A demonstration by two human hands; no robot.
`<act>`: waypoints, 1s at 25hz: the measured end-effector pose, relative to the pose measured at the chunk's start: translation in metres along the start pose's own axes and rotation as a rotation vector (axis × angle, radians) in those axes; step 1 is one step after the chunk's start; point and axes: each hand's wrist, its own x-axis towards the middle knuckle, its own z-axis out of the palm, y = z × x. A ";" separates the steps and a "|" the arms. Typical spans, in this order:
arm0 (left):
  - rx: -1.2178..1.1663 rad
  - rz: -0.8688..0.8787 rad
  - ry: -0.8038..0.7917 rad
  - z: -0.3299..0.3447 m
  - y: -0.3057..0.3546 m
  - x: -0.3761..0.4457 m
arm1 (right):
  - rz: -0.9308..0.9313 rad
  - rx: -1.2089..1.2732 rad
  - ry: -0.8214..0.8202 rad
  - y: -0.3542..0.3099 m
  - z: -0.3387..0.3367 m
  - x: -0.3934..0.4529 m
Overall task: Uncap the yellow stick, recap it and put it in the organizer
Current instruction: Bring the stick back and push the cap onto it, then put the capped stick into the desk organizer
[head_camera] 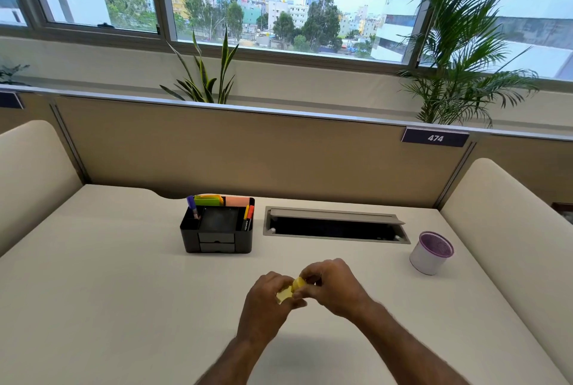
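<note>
Above the middle of the cream desk, both my hands meet around the yellow stick. My left hand grips its pale lower body. My right hand pinches the brighter yellow cap end with thumb and fingers. Most of the stick is hidden by my fingers, so I cannot tell whether the cap is on or pulled apart. The black organizer stands farther back, left of centre, with pens, markers and sticky notes in its compartments and two small drawers in front.
A grey cable tray with its lid raised is set into the desk to the right of the organizer. A white and purple mesh cup stands at the right. Beige partitions enclose the desk on three sides; plants rise behind them.
</note>
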 end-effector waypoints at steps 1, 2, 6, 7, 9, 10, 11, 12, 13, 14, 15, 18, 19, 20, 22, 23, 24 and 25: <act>-0.005 0.000 0.002 0.000 0.000 0.001 | -0.001 -0.002 0.001 0.000 0.000 0.000; -0.009 0.001 0.006 0.000 0.001 0.001 | -0.002 -0.003 0.003 0.001 0.000 0.000; -0.003 0.004 0.018 0.001 0.000 0.003 | -0.005 -0.014 0.004 0.000 0.001 0.002; -0.004 0.000 0.021 0.001 -0.001 0.003 | -0.004 -0.015 0.002 0.000 0.002 0.004; 0.004 -0.003 0.019 0.000 -0.005 0.004 | 0.001 -0.012 -0.002 -0.001 0.004 0.006; 0.013 -0.003 0.018 0.000 -0.007 0.004 | 0.006 -0.009 -0.004 -0.001 0.006 0.007; 0.025 -0.006 0.016 -0.001 -0.010 0.005 | 0.013 -0.003 -0.002 -0.002 0.010 0.009; 0.045 -0.013 0.013 -0.003 -0.013 0.006 | 0.018 0.005 0.005 -0.003 0.014 0.010; 0.074 -0.019 0.007 -0.005 -0.017 0.007 | 0.019 0.011 0.016 -0.004 0.019 0.010; 0.112 -0.029 -0.003 -0.007 -0.023 0.007 | 0.014 0.008 0.028 -0.006 0.024 0.012; 0.158 -0.044 -0.015 -0.011 -0.030 0.007 | 0.005 -0.004 0.041 -0.009 0.030 0.015; 0.310 -0.111 -0.044 -0.029 -0.054 0.006 | -0.010 -0.015 0.096 -0.022 0.042 0.033; 0.365 -0.122 -0.041 -0.038 -0.064 0.005 | -0.013 -0.005 0.115 -0.027 0.044 0.042; 0.421 -0.124 -0.037 -0.046 -0.075 0.004 | -0.017 0.007 0.133 -0.032 0.046 0.052; 0.532 -0.126 -0.064 -0.062 -0.093 0.003 | -0.042 0.033 0.158 -0.044 0.048 0.074; 0.578 -0.138 -0.097 -0.068 -0.101 0.002 | -0.063 0.043 0.166 -0.051 0.049 0.086; 0.617 -0.160 -0.141 -0.073 -0.109 0.003 | -0.084 0.046 0.175 -0.058 0.050 0.099; 0.649 -0.183 -0.187 -0.076 -0.117 0.003 | -0.102 0.045 0.186 -0.066 0.052 0.112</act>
